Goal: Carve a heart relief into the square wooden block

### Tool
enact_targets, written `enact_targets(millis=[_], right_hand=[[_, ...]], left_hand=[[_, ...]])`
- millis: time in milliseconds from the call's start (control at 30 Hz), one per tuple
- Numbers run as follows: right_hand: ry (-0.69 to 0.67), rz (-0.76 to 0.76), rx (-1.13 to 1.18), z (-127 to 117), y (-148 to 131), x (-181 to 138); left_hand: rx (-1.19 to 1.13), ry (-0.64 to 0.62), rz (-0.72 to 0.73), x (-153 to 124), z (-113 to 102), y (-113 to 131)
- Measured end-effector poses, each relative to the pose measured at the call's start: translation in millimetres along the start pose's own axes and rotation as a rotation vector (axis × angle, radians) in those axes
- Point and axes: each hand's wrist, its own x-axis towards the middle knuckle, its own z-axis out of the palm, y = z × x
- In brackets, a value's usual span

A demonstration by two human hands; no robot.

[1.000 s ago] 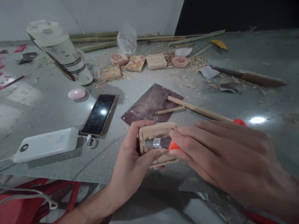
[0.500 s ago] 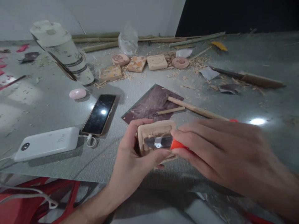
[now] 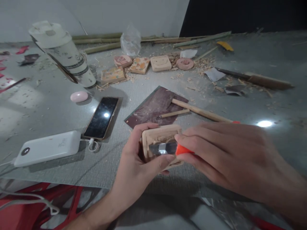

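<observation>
Beyond the wooden block [image 3: 163,131], littered table [image 3: 136,89], pale wall [image 3: 134,14]

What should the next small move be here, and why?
Probably a short, light push of the orange-handled metal tool along the recess of the pale rectangular wooden block: the recess looks rough, the right hand holds the tool over it, and the left hand holds the block, its thumb close to the metal.
</observation>
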Motion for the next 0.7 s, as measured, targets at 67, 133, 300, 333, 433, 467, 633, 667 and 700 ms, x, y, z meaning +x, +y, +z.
enact_targets(millis=[67,133,300,333,433,467,633,667,700], right_hand=[[0.001,0.002,0.018,1.5,0.0,-0.5],[0.006,0.009,0.033,3.8,0.0,-0.2],[0.016,0.059,0.053,8.8,0.0,1.5],[0.015,0.064,0.059,9.0,-0.1,1.4],[0.011,0.071,0.059,7.9,-0.4,0.1],[0.009,0.067,0.059,7.3,-0.4,-0.3],[-0.024,0.039,0.080,6.8,0.5,0.3],[-0.023,0.040,0.079,7.2,0.8,0.8],[-0.019,0.043,0.074,7.7,1.1,1.1]], left_hand=[[0.003,-0.012,-0.009,0.0,-0.2,-0.1],[0.012,-0.006,-0.016,0.2,0.3,-0.4],[0.036,0.023,-0.008,-0.5,3.8,-1.0],[0.035,0.022,-0.008,-0.7,4.3,-1.0],[0.035,0.021,-0.013,-0.9,4.5,-0.7],[0.038,0.024,-0.015,-0.8,4.1,-0.7],[0.041,0.038,0.009,0.2,2.7,-1.2],[0.039,0.040,0.010,0.2,2.6,-1.2],[0.037,0.039,0.010,0.2,2.6,-1.1]])
